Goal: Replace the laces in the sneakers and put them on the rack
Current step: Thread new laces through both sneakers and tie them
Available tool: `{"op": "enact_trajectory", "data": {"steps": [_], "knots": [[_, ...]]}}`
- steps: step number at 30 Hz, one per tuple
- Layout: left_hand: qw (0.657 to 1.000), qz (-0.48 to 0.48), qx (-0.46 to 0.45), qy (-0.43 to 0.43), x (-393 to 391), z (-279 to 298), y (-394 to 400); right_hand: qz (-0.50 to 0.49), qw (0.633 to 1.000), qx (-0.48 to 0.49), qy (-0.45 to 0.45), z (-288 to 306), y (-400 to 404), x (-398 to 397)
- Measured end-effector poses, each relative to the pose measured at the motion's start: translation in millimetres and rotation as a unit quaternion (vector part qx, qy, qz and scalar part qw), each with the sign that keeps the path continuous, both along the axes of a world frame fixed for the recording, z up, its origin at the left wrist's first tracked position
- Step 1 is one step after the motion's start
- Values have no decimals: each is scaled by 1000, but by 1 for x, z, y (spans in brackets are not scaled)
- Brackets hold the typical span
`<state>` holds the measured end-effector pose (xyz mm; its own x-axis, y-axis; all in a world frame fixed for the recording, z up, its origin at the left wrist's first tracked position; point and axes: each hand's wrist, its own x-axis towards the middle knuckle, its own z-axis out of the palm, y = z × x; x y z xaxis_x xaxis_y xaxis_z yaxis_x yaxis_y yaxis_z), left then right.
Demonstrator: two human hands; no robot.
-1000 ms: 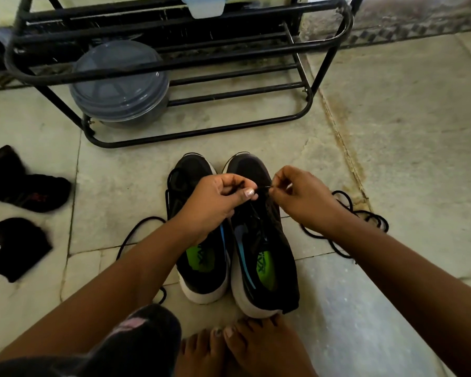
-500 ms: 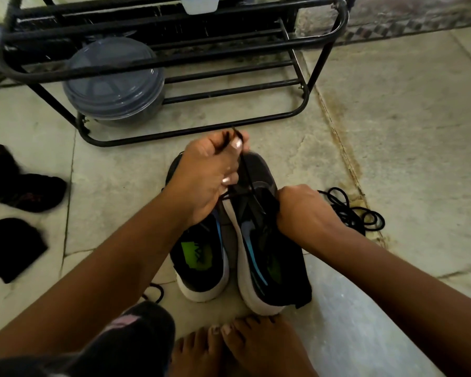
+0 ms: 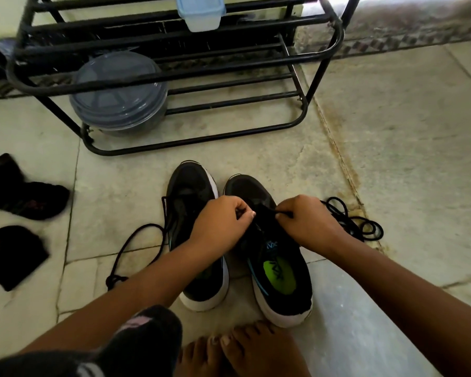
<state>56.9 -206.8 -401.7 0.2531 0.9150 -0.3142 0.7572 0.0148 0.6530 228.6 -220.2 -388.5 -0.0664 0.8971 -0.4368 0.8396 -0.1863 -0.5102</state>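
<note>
Two black sneakers with white soles stand side by side on the floor, toes pointing at the rack. My left hand [image 3: 222, 223] and my right hand [image 3: 305, 223] meet over the lacing area of the right sneaker [image 3: 280, 270], each pinching a black lace there. The left sneaker [image 3: 188, 197] carries a black lace [image 3: 136, 240] that trails off to the left across the floor. A loose coil of black lace [image 3: 354, 221] lies just right of my right hand. The black metal shoe rack [image 3: 201, 144] stands behind the sneakers.
A round grey lidded container [image 3: 117, 96] sits on the rack's lowest tier, a pale blue box [image 3: 200, 12] higher up. Two black socks [image 3: 19, 191] [image 3: 8, 254] lie on the floor at left. My bare feet [image 3: 242, 349] rest just behind the sneakers' heels.
My left hand, which had pulled a lace up above the toe, has come back down to the lacing area. My right hand has moved off the shoe's side to pinch the lace.
</note>
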Motion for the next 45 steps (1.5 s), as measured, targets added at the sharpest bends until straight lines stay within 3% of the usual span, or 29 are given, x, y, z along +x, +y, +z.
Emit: {"op": "enact_trajectory", "data": {"steps": [5, 7, 11, 14, 18, 28, 38, 45], "knots": [[999, -3, -29, -19, 2, 0, 1, -18, 999, 4, 26, -1, -1, 2], [993, 31, -67, -89, 2, 2, 3, -14, 1000, 4, 20, -2, -1, 2], [910, 159, -198, -329, 9, 20, 8, -9, 1000, 8, 14, -2, -1, 2], [877, 167, -201, -404, 9, 31, 18, -5, 1000, 6, 17, -2, -1, 3], [865, 139, -176, -448, 5, 40, 27, -2, 1000, 6, 18, -4, -1, 4], [936, 125, -27, -327, 7, 30, 16, 10, 1000, -6, 7, -3, 1, 0], [971, 87, -49, -219, 13, 2, 8, 20, 1000, 14, -20, -13, 5, -6], [970, 84, -62, -220, 11, -7, 5, -8, 1000, 11, 13, -18, 4, -2]]}}
